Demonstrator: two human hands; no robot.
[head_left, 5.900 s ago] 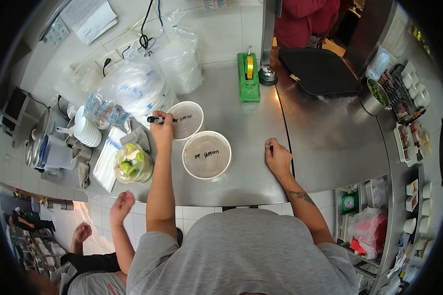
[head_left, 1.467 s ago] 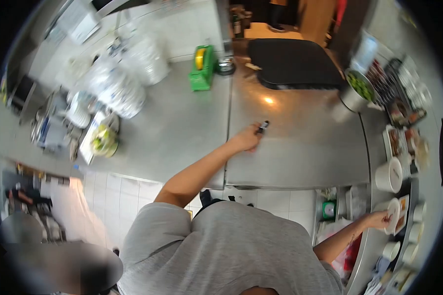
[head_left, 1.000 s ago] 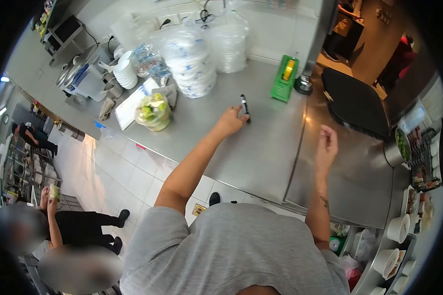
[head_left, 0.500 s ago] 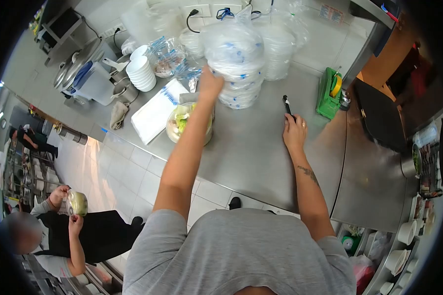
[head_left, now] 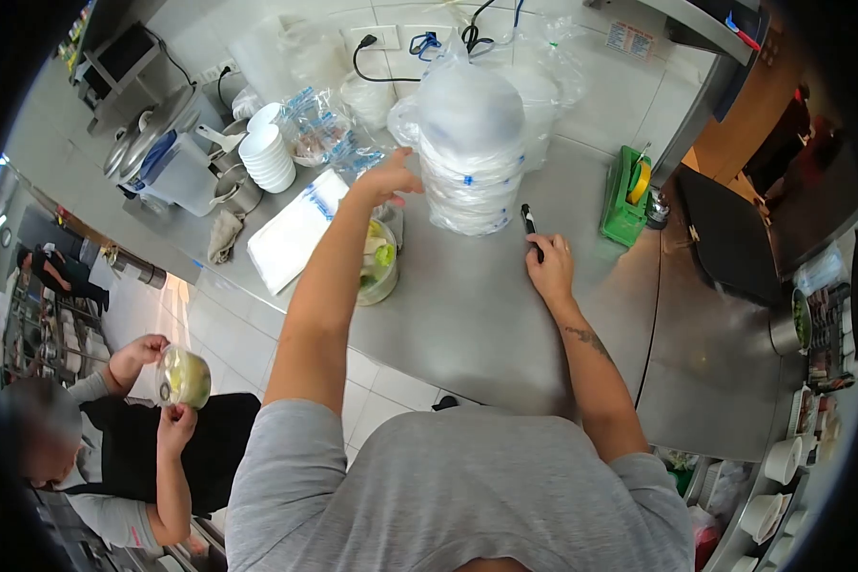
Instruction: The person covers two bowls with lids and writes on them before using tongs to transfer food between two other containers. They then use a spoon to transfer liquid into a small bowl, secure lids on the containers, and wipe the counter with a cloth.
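My left hand [head_left: 389, 181] is stretched out with its fingers apart, just left of a tall plastic-wrapped stack of containers [head_left: 472, 181]; nothing shows in its grasp. Below that forearm, partly covered by it, stands a clear round tub [head_left: 379, 272] with green and pale food pieces inside. In my right hand [head_left: 551, 265], resting on the steel counter [head_left: 467, 324], is a slim black marker pen [head_left: 528, 219] pointing away from me.
White sheets [head_left: 291, 234], stacked white bowls [head_left: 267, 162] and pots line the left side. A green tape dispenser [head_left: 627, 200] sits at the right, before a black board [head_left: 729, 234]. At lower left, a co-worker holds a clear tub [head_left: 183, 377] in both hands.
My left hand has drawn back slightly from the wrapped stack, its fingers spreading. The right hand still holds the pen. The co-worker has come closer with the tub, and my view has shifted.
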